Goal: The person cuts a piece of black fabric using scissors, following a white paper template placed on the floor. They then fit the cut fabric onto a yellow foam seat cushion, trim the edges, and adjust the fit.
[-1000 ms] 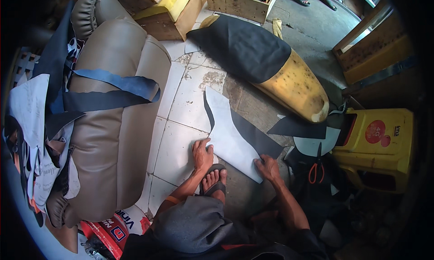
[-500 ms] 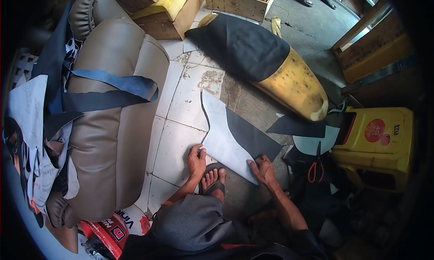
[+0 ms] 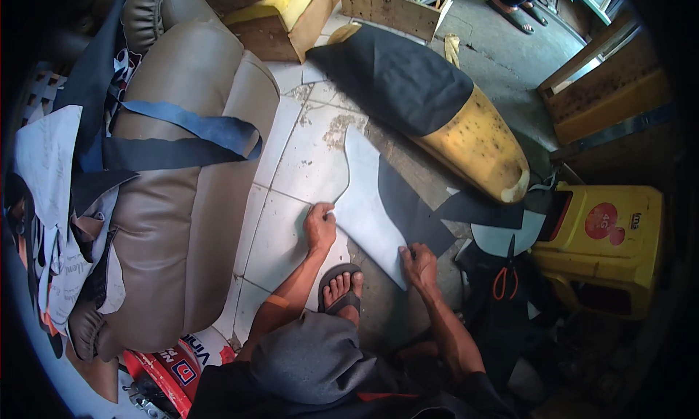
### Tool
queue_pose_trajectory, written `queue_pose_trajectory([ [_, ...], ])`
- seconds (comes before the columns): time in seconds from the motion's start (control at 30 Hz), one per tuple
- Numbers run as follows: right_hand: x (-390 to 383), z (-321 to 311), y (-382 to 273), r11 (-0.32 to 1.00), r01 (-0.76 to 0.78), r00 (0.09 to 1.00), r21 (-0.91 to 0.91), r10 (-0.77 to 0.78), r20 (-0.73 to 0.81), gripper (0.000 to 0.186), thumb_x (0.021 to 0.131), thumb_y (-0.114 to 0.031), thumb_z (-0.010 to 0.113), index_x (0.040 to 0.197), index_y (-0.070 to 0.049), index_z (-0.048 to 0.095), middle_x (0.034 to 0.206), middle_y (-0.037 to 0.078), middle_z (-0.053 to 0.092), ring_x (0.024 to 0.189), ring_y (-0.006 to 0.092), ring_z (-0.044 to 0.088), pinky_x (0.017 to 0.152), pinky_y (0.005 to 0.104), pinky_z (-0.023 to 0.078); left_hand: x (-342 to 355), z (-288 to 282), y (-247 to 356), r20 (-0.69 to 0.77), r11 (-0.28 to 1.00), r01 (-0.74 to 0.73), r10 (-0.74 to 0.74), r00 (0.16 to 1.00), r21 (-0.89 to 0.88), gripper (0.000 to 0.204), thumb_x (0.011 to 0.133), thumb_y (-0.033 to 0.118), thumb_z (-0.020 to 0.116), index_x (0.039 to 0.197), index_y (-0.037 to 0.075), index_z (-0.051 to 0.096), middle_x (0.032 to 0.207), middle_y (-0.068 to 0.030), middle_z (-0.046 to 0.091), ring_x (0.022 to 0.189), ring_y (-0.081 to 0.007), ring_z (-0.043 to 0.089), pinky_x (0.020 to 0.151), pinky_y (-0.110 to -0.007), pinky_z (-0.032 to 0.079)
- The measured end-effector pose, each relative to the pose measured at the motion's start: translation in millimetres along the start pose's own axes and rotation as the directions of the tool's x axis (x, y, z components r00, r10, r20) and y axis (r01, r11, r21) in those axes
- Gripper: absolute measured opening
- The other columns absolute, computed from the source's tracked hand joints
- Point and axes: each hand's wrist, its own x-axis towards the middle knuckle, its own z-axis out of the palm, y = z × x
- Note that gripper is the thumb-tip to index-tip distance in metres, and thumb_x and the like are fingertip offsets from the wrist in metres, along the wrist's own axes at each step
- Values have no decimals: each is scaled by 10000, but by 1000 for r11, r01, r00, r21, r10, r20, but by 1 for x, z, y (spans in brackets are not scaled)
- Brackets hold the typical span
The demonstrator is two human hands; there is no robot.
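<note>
A white curved sheet piece [image 3: 368, 204], broad in the middle and narrowing to a tip at its far end, lies between my hands. My left hand [image 3: 320, 226] pinches its left edge. My right hand [image 3: 420, 265] has its thumb and fingers closed on the near right edge. Partly beneath the white piece is a dark grey sheet [image 3: 413, 211] on the floor. Beyond it rests a long yellow foam seat [image 3: 480, 146], its far part draped with a black cover [image 3: 408, 73]. Orange-handled scissors [image 3: 505, 281] lie to the right of my right hand.
A brown padded seat [image 3: 171, 77] with blue strips [image 3: 196, 124] across it fills the left. At the right stands a yellow plastic stool [image 3: 619, 251]. A wooden box of tools [image 3: 400, 11] is at the back, near another person's feet [image 3: 513, 15]. My sandalled foot [image 3: 342, 288] is between my arms.
Both hands and the white piece have moved away from me, the left hand farther than the right. The head view has shifted slightly.
</note>
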Motion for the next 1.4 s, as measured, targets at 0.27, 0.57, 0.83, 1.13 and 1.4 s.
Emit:
queue_pose_trajectory([
  [0.27, -6, 8, 0, 999, 41, 999, -24, -41, 10, 278, 924, -253, 679, 980, 15, 729, 985, 251, 633, 994, 434, 603, 917, 504, 492, -14, -8, -12, 29, 999, -30, 29, 999, 21, 158, 884, 20, 695, 1030, 48, 749, 965, -100, 717, 837, -234, 692, 778, -343, 564],
  [0.57, -2, 9, 5, 999, 29, 999, -33, -30, -32, 293, 891, -272, 705, 950, 13, 739, 931, 243, 638, 961, 426, 635, 894, 491, 504, -30, 0, 63, 251, 831, -437, 367, 896, 344, 382, 881, 56, 640, 1261, 22, 653, 1387, -195, 567, 1336, -410, 487, 1103, -545, 401],
  [0.83, -1, 4, -4, 1000, 23, 999, -19, -22, 40, 260, 907, -243, 694, 964, 8, 732, 964, 231, 642, 956, 418, 619, 878, 499, 504, -68, 25, 57, 492, 808, -471, 268, 829, 353, 660, 986, 372, 590, 1589, 173, 411, 1682, -208, 242, 1562, -483, 117, 1223, -693, 81],
  [1.13, 0, 4, 2, 999, 46, 999, -25, -45, 13, 292, 881, -281, 696, 937, 3, 727, 911, 240, 640, 910, 420, 644, 845, 480, 518, -68, 31, 54, 538, 789, -506, 273, 798, 348, 652, 1007, 427, 547, 1601, 203, 399, 1694, -202, 221, 1563, -494, 103, 1211, -715, 58],
  [1.4, 2, 8, 4, 998, 44, 999, -44, -44, 7, 300, 877, -288, 695, 919, 7, 719, 915, 233, 649, 912, 413, 649, 850, 472, 519, -69, 30, 53, 546, 801, -486, 247, 801, 350, 641, 1013, 431, 537, 1596, 200, 407, 1702, -182, 211, 1569, -475, 94, 1181, -762, 36],
])
